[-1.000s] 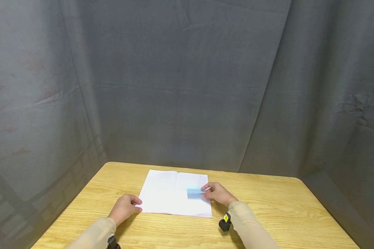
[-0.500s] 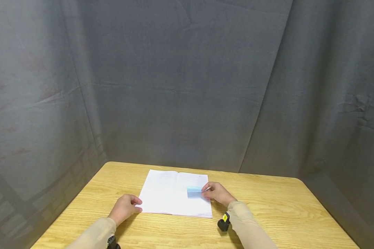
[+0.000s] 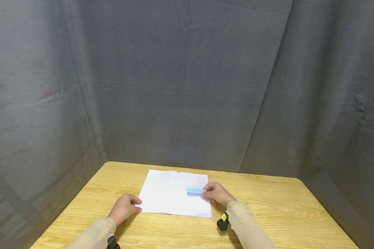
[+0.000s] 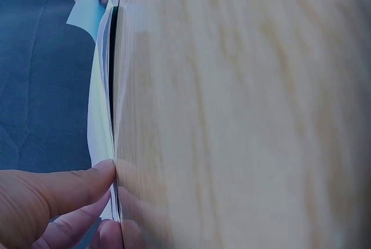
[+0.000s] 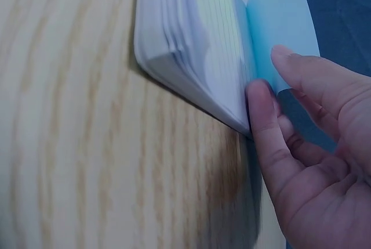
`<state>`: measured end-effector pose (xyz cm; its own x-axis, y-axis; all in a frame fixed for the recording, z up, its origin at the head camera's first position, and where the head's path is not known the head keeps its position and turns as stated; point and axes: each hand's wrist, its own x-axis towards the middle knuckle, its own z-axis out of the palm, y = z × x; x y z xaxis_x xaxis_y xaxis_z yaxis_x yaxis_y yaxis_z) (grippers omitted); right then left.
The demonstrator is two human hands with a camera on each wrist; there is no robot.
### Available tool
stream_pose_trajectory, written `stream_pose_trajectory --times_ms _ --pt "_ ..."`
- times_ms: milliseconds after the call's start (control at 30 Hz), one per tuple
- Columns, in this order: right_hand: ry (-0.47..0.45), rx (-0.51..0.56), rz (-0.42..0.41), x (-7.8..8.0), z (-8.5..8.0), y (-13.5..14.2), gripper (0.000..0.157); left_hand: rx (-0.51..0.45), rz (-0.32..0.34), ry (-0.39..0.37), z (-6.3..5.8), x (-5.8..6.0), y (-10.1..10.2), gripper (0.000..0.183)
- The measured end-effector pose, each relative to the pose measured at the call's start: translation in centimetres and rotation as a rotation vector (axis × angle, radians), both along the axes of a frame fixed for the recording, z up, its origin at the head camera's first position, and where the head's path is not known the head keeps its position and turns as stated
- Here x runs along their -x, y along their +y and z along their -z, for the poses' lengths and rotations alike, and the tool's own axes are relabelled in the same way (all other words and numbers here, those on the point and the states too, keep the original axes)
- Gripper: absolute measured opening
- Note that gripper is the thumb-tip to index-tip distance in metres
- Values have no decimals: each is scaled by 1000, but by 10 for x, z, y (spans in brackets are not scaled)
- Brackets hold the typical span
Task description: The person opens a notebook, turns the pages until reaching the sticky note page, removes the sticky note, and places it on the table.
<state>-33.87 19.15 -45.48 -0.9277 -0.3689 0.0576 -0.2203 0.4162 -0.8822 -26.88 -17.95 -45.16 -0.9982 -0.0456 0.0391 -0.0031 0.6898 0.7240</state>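
An open notebook (image 3: 162, 193) with ruled white pages lies on the table. On its right page is a light blue sticky note (image 3: 194, 191). My right hand (image 3: 218, 193) pinches the note's right end between thumb and fingers. In the right wrist view, part of the blue paper (image 5: 284, 17) curves up off the page, with the thumb (image 5: 290, 66) against it and a fingertip beside the page edge. My left hand (image 3: 124, 207) rests at the notebook's lower left edge. Its thumb (image 4: 87, 182) and fingertips touch the page margin in the left wrist view.
The notebook lies on a light wood-grain table (image 3: 268, 207) with rounded far corners. Grey cloth (image 3: 180, 86) hangs behind and on both sides. A small black device with a yellow mark (image 3: 223, 221) sits on the right wrist.
The blue note now shows as a narrower band, its lower edge higher up in the head view. My right hand and wrist have shifted slightly; the left hand and notebook stay in place.
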Motion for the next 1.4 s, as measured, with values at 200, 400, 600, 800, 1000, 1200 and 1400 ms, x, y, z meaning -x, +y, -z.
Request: stream_pose_trajectory --times_ms 200,400,600,800,1000,1200,1400 --pt "-5 -56 14 1 -1 0 16 4 1 -10 -1 0 0 19" --pt "-25 -62 -21 2 -1 1 15 12 -1 -12 -2 -1 0 19" --pt "-37 -63 -27 2 -2 1 16 13 2 -11 -1 0 -1 19" --pt "-33 -58 -38 2 -2 0 17 6 1 -19 -1 1 -1 19" --pt "-45 -57 -50 3 -3 1 16 8 -2 -20 -1 0 0 19" --pt "-45 -79 -45 2 -4 0 14 8 -1 -22 -2 -1 0 19" --pt "-31 -100 -52 2 -5 0 14 6 -6 -32 -3 0 0 19"
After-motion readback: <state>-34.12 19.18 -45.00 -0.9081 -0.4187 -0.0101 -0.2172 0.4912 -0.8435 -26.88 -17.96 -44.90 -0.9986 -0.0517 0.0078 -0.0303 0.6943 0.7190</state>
